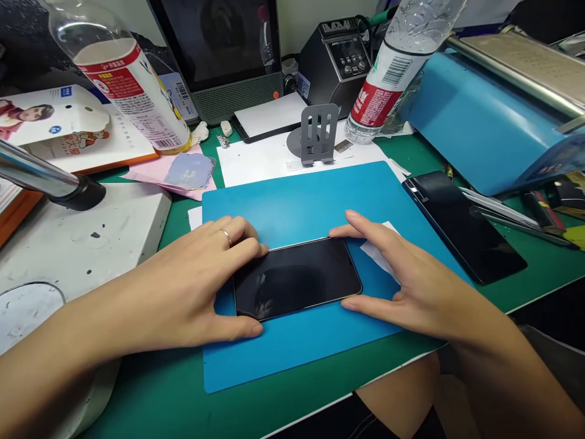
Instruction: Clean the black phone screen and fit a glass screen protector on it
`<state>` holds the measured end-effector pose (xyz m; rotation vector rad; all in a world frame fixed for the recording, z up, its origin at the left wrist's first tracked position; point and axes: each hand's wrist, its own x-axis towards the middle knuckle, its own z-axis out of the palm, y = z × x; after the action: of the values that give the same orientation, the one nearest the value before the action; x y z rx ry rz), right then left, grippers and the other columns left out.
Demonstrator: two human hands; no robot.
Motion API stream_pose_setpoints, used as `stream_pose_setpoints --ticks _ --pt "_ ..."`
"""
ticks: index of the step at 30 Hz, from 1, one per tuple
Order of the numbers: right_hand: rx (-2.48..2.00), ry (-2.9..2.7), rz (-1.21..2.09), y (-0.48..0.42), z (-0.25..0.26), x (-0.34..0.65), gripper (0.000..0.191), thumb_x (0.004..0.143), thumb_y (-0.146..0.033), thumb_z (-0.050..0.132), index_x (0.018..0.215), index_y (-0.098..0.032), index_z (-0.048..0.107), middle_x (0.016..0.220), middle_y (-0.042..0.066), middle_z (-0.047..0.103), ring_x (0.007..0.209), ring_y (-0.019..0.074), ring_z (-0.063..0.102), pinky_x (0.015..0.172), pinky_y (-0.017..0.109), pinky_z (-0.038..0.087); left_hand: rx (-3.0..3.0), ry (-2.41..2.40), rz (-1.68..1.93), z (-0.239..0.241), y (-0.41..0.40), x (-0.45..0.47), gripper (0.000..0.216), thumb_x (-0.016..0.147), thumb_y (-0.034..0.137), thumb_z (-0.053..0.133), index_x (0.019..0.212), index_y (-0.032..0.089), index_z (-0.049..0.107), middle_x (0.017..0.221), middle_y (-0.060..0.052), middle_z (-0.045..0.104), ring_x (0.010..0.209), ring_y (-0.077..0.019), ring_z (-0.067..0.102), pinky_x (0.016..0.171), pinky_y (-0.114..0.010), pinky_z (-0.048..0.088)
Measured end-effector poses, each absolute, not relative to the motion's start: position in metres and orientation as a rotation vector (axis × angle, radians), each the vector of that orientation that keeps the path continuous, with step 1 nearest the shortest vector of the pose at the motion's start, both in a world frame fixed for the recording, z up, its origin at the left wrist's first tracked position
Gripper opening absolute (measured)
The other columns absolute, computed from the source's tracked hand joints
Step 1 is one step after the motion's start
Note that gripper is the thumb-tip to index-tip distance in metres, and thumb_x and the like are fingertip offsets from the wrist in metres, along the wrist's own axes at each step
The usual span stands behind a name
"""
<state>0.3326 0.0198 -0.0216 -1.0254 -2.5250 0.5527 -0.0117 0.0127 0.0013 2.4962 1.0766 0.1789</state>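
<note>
A black smartphone [299, 277] lies screen up on a blue mat [283, 360], sideways to me. My left hand [214, 277], a ring on one finger, grips its left end, thumb at the near edge and fingertips at the far edge. At the right end, my right hand [393, 268] spans the phone with the thumb on the near edge and a forefinger on the far corner. A small white piece of paper [379, 259] lies partly beneath my right hand. The back of the phone is hidden against the mat.
Another black phone [466, 225] rests at the mat's right edge, beside tweezers [507, 210]. Behind the mat are a grey phone stand [319, 135] and two bottles, one left [132, 91] and one right [388, 79]. A white lamp base [132, 225] flanks my left arm; a blue machine [479, 116] stands right.
</note>
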Motion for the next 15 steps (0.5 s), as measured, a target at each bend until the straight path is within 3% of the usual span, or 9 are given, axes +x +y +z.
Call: stream_pose_setpoints --ticks 5,15 --pt "-1.031 -2.49 0.557 0.0172 -0.0227 0.3336 0.104 0.098 -0.053 0.068 0.174 -0.031 0.0 0.145 0.014 0.068 0.125 0.0318 0.071 0.095 0.044 0.067 2.486 1.064 0.186 0.0031 0.0123 -0.0118 0.056 0.087 0.061 0.077 0.13 0.03 0.06 0.122 -0.009 0.06 0.095 -0.0266 0.063 0.076 -0.041 0.057" --pt "-1.116 -2.515 0.675 0.013 -0.0158 0.3339 0.103 0.099 -0.05 0.069 0.173 -0.035 0.0 0.153 0.01 0.064 0.139 0.0304 0.063 0.112 0.047 0.058 2.45 1.13 0.159 0.0003 0.0056 -0.0099 0.052 0.087 0.048 0.078 0.133 0.033 0.059 0.128 -0.006 0.06 0.103 -0.0255 0.064 0.083 -0.036 0.058"
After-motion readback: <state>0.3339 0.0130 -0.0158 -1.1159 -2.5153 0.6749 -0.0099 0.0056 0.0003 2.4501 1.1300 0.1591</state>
